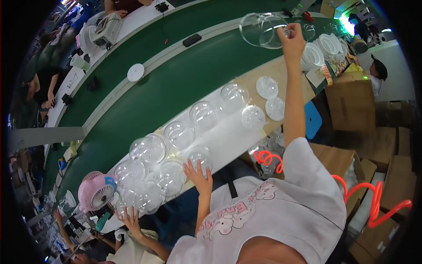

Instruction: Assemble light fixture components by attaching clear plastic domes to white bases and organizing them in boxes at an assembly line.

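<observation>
Raised over the far side of the bench, my right hand (292,42) pinches the edge of a clear round plastic piece (257,31). Overlapping rims show in it, so I cannot tell if it is one piece or two. My left hand (200,178) has its fingers spread at the near edge of a clear plastic dome (200,157). More clear domes lie in rows to the left, such as this dome (179,134) and another dome (203,116). Flatter clear discs (267,87) sit at the right end of the white work surface (231,143).
A green conveyor belt (184,88) curves beyond the bench. At left stand a pink fan (96,193) and a co-worker's hand (131,222) touching domes. White rings (312,56) are stacked at far right. Cardboard boxes (349,105) and a red coiled hose (373,202) are at right.
</observation>
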Available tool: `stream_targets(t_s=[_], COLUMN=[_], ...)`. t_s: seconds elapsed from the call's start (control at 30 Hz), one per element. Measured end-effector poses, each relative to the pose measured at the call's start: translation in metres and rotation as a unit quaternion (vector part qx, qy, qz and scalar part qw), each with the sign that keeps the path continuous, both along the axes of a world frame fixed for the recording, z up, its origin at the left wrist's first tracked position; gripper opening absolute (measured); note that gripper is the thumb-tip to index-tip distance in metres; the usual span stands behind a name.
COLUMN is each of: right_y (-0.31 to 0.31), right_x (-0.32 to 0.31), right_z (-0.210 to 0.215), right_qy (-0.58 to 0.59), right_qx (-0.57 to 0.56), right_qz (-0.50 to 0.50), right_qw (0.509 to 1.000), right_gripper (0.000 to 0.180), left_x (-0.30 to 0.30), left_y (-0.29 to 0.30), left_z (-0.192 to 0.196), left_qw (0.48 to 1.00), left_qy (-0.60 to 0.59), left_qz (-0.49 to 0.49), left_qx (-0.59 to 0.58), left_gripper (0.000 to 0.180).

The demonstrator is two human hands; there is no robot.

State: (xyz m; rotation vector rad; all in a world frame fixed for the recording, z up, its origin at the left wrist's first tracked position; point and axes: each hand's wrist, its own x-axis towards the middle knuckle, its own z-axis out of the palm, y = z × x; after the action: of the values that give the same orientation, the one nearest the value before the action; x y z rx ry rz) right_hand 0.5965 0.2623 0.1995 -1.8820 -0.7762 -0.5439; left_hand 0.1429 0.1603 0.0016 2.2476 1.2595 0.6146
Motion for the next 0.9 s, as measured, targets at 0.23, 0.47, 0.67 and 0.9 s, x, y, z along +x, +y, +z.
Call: stream_targets(t_s=[0.23,0.47,0.67,0.9], right_y=[-0.073,-0.129,-0.148,-0.138], right_x=[-0.158,-0.24,-0.252,-0.264], right_z=[0.039,-0.086,-0.15,-0.174], right_qy=[0.174,0.259,0.211,0.191], right_qx=[-0.111,-0.334,-0.32,-0.305], right_qz=[0.227,0.308,0.315,0.32], right_qw=[0.952,0.852,0.869,0.876], right_gripper=[0.024,0.026,0.031,0.035], left_x=[-0.007,-0.008,-0.002,-0.003], left_y=[0.002,0.003,0.016,0.018], left_z=[-0.008,-0.012,-0.019,-0.021], left_qw=[1.0,0.999,0.994,0.994], left_qy=[-0.004,-0.043,-0.092,-0.06], left_qz=[-0.017,-0.003,0.02,0.022], left_qx=[0.014,0.018,0.049,0.084], left_gripper=[0.044,0.036,0.027,0.029])
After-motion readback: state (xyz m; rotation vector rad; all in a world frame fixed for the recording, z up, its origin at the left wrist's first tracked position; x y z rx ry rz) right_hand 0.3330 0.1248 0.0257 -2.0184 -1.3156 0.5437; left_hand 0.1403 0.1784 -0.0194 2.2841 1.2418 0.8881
